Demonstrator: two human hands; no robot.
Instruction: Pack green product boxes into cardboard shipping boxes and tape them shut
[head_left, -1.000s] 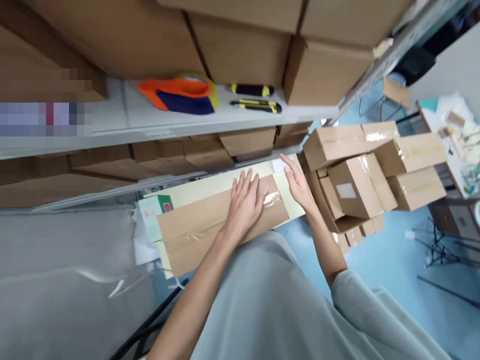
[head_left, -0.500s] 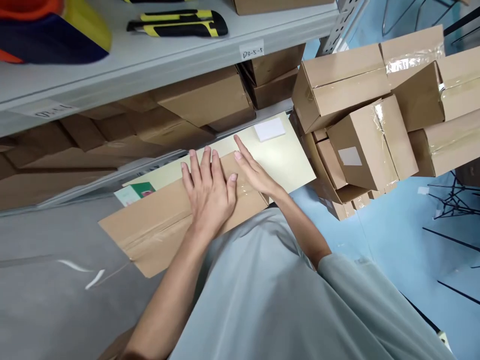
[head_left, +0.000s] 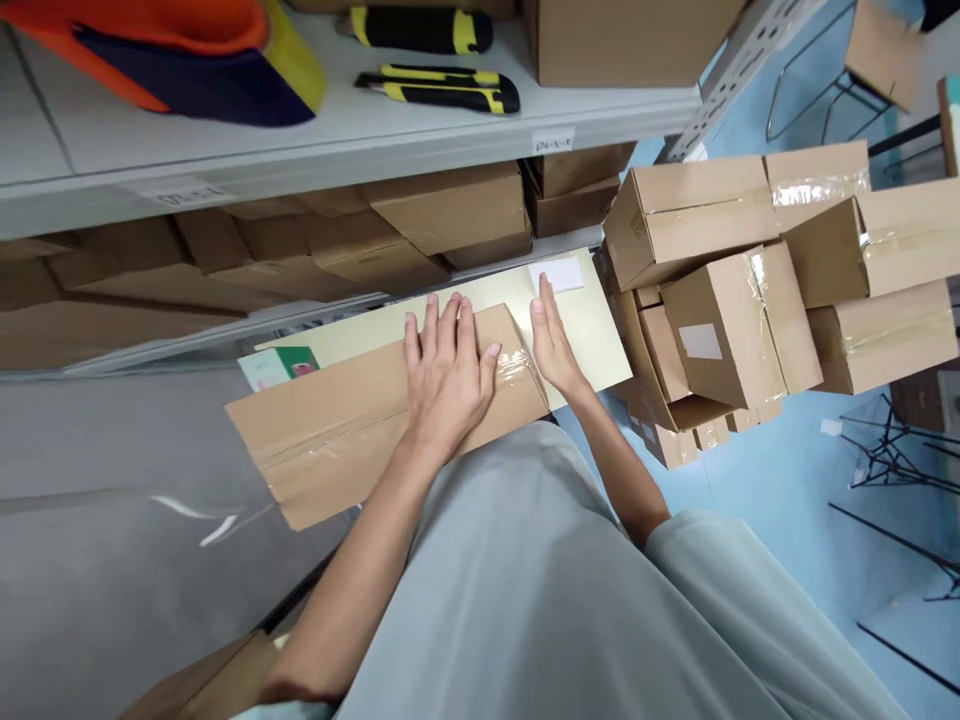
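Note:
A long cardboard box (head_left: pixel 337 420) with clear tape along its top lies slanted across a pale yellow board (head_left: pixel 600 335). My left hand (head_left: pixel 450 380) rests on top of the box near its right part, palm down with the fingers stretched out. Just past the box's right end is my right hand (head_left: pixel 553 340), fingers straight and held edge-on, above the board. It holds nothing; whether it touches the board I cannot tell. A white slip of paper (head_left: pixel 564 274) lies on the board behind it. Beyond the box's far left side shows a small green and white box (head_left: pixel 279 368).
On the metal shelf (head_left: pixel 420 125) lie two yellow-black utility knives (head_left: pixel 442 90), an orange, blue and yellow bin (head_left: pixel 217 70) and a carton (head_left: pixel 630 45). More cartons (head_left: pixel 450 205) fill the level below. Stacked boxes (head_left: pixel 739 330) stand at the right above a blue floor.
My right hand has moved right, off the taped top to past the box's end. My left hand stays flat on the box. The view has shifted, showing more of the shelf.

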